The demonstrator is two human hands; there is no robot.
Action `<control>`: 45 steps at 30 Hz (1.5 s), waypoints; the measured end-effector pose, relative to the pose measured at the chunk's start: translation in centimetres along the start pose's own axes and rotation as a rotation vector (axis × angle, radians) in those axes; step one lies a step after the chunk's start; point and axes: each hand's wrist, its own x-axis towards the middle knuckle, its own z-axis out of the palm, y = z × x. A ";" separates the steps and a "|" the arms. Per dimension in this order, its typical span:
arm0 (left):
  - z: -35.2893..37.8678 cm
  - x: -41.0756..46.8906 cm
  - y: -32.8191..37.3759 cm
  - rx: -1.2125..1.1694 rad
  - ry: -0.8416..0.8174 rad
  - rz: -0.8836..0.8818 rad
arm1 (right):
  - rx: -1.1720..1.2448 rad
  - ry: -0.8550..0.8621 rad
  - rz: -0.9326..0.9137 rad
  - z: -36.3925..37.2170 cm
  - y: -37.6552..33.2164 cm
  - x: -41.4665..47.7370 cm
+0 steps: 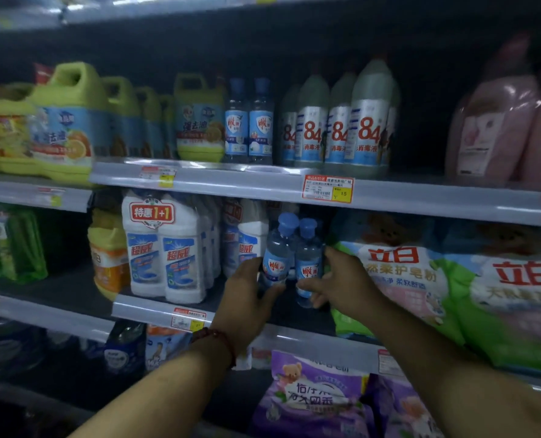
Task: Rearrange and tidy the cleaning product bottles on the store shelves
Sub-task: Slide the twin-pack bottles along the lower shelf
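Store shelving fills the view, dim, several tiers. Nearest, low down: purple bear-print bags (310, 396) on the bottom tier. Both forearms reach up over them; a red bead bracelet (214, 338) sits on the left wrist.

Left hand (247, 298) wraps the left clear bottle (277, 257), thumb across its lower front. Right hand (342, 282) grasps the right clear bottle (308, 263), thumb in front, fingers behind. Both bottles have blue caps, touch side by side and lean slightly left, at the front of the middle shelf (155, 309). Cannot tell whether their bases rest on it.

Beside them on that shelf: white twin-pack cleaners (165, 248) to the left, a green-and-white powder bag (420, 279) to the right.

Further up, on the upper shelf (247, 181): green jugs (73, 118), two matching blue-capped bottles (248, 121), grey "84" bottles (342, 121), pink bottles (499, 128).
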 end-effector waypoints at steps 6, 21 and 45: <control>-5.7 -1.3 4.2 -0.026 0.016 0.126 | 0.005 0.008 -0.143 -2.5 -6.0 -3.6; -17.1 11.2 9.9 -0.093 0.210 -0.135 | 0.309 0.157 -0.108 -6.8 -19.5 2.9; -22.4 28.0 -5.2 0.210 -0.147 -0.222 | -0.164 0.343 -0.137 9.8 -24.6 22.0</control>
